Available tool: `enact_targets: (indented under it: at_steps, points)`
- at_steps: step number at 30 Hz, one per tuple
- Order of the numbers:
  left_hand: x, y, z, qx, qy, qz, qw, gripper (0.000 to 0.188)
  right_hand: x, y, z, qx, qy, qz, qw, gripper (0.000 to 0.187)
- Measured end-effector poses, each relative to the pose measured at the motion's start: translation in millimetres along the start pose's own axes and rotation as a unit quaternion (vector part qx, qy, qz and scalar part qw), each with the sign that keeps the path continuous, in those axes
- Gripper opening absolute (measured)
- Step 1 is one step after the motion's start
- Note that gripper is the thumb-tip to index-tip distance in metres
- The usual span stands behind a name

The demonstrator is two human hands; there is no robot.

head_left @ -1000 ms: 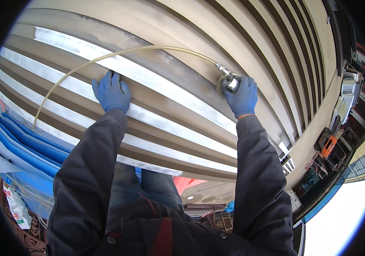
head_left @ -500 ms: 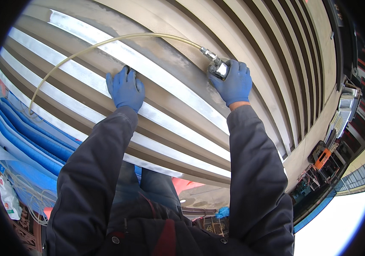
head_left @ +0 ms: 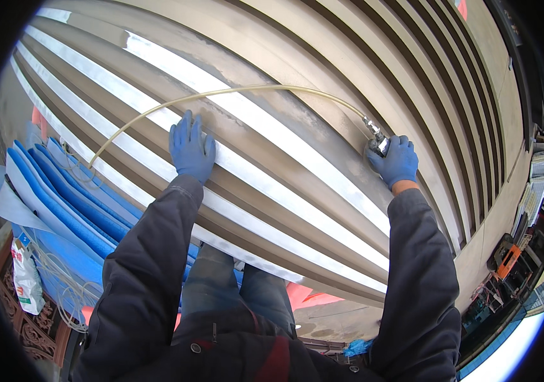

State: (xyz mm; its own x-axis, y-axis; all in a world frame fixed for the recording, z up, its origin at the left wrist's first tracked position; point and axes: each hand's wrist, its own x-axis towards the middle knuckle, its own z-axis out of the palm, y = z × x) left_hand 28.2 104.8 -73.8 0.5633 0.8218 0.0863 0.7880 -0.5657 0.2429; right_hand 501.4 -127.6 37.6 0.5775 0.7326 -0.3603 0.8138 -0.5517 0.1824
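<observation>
A wide panel of long raised slats [head_left: 323, 167] spreads before me, several of them pale white and others beige, with smeared grey patches between. My right hand [head_left: 400, 160], in a blue glove, is closed around a small air sander [head_left: 380, 146] held against the panel right of centre. From the sander's metal fitting a thin yellowish air hose [head_left: 221, 91] arches leftward over the slats. My left hand [head_left: 192, 151], gloved the same, rests with fingers stretched out on a white slat and the groove beside it. The sander's underside is hidden.
Blue padded sheets [head_left: 75, 194] are stacked at left, by tangled pale cord [head_left: 68, 280] and a white bag [head_left: 27, 280]. The air hose drops over the panel's left edge. An orange object [head_left: 509, 261] lies among clutter at far right.
My right hand and the sander have shifted right across the panel, drawing the hose along. My left fingers, bent over a slat edge before, now lie straighter. The whole view has shifted.
</observation>
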Motion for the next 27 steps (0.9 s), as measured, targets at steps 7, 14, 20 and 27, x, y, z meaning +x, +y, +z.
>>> enact_targets:
  at_steps: [7,14,20,27]
  points:
    - [7,-93,-14,0.085,-0.025,-0.259,0.962,0.083,9,16,11,0.057,0.065,-0.070,0.994,0.053]
    - [57,-32,38,-0.023,0.017,-0.500,0.865,0.091,26,-60,11,0.131,0.143,-0.163,0.967,0.047]
    - [59,-4,62,-0.017,0.111,-0.548,0.829,0.082,59,-106,-12,0.125,0.109,-0.151,0.974,0.043]
    - [52,1,69,-0.014,0.111,-0.553,0.826,0.082,83,-144,-12,0.129,0.153,-0.165,0.966,0.042]
